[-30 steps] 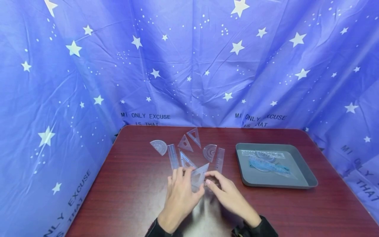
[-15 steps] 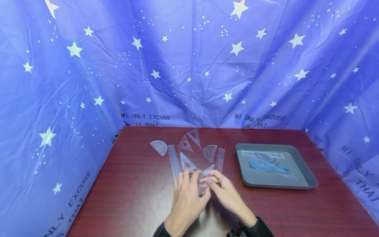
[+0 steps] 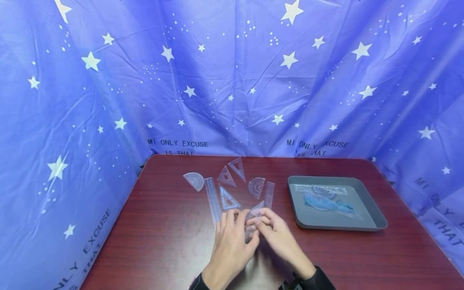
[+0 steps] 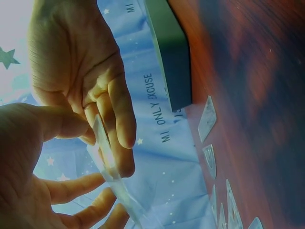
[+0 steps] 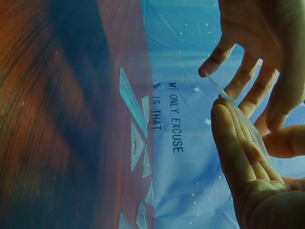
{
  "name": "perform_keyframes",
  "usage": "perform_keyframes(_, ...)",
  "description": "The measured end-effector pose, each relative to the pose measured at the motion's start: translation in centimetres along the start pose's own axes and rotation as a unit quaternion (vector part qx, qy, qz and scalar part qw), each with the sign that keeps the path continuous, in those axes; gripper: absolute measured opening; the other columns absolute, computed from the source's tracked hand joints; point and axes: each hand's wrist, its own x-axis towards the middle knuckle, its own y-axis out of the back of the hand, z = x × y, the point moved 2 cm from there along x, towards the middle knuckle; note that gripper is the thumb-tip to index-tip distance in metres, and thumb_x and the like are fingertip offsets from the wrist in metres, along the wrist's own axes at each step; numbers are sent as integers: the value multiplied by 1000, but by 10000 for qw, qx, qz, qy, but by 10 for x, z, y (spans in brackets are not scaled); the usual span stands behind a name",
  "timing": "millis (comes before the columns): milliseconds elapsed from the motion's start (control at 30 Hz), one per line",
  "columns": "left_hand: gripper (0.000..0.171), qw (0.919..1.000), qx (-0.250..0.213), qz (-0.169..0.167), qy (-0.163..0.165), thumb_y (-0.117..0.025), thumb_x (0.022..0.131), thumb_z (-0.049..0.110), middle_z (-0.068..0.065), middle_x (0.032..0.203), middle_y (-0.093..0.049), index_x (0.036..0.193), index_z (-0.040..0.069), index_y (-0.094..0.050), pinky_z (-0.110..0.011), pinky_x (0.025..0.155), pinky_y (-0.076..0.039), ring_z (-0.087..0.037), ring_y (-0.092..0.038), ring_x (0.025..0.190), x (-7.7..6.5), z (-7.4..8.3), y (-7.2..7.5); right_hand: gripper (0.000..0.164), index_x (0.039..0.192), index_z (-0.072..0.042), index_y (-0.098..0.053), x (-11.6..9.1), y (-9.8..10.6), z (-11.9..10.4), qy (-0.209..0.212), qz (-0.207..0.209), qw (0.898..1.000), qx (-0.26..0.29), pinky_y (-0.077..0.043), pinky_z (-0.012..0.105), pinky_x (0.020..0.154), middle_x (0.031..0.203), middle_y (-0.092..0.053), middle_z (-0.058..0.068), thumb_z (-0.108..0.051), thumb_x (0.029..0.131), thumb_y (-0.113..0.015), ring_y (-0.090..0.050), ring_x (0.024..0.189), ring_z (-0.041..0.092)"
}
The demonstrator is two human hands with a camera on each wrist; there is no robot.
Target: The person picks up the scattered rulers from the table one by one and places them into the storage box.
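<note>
In the head view, my left hand (image 3: 232,245) and right hand (image 3: 280,241) meet low in the middle of the table. Both hold a clear plastic set square (image 3: 258,206), mostly covered by fingers. The left wrist view shows the set square (image 4: 112,164) edge-on, the left thumb on one face and fingers spread behind. From the right wrist, the right fingers lie along one face of the set square (image 5: 238,109), the thumb on the other. Just beyond the hands lie a clear ruler (image 3: 213,201), a blue-tinted set square (image 3: 224,206) and a shorter ruler (image 3: 269,193).
Farther back are two smaller set squares (image 3: 224,180), a protractor (image 3: 193,181) on the left and another protractor (image 3: 253,186) on the right. A grey tray (image 3: 340,227) at right holds a blue ruler (image 3: 328,202), a clear ruler (image 3: 337,189) and a protractor. A starry curtain (image 3: 232,80) hangs behind.
Both hands have drawn closer together, the left one shifting right and nearer. The set square has moved right with them and the fingers cover more of it. More of the long ruler shows.
</note>
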Motion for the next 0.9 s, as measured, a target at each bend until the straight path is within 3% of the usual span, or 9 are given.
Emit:
perform_keyframes(200, 52, 9993, -310, -114, -146, -82, 84, 26, -7, 116, -65, 132, 10, -70, -32, 78, -54, -18, -60, 101, -2, 2, 0, 31, 136, 10, -54, -1, 7, 0, -44, 156, 9998, -71, -66, 37, 89, 124, -73, 32, 0, 107, -51, -79, 104, 15)
perform_keyframes(433, 49, 9983, -503, -232, -191, -80, 88, 23, -5, 114, -65, 134, 11, -68, -28, 68, -54, -17, -61, 96, -4, 3, 1, 29, 132, 10, -60, 1, 22, -3, 455, 543, 9945, -770, -64, 28, 81, 108, -76, 25, 5, 104, -55, -76, 91, 8)
perform_keyframes(633, 47, 9990, -201, -372, 151, -81, 89, 28, -6, 113, -70, 131, 10, -71, -35, 75, -58, -20, -66, 97, -2, -4, 4, 28, 125, 1, -68, 1, 41, -10, 530, 1000, 9836, -1405, -60, 24, 78, 100, -78, 12, 9, 100, -59, -74, 84, 8)
perform_keyframes(900, 52, 9881, -170, -1230, 903, -79, 90, 35, -12, 124, -70, 133, 9, -69, -50, 92, -58, -29, -67, 111, -3, -17, 9, 29, 120, -8, -74, -2, 74, -20, 831, 1371, 9622, -2203, -55, 22, 71, 104, -79, 8, 7, 98, -61, -72, 83, 8)
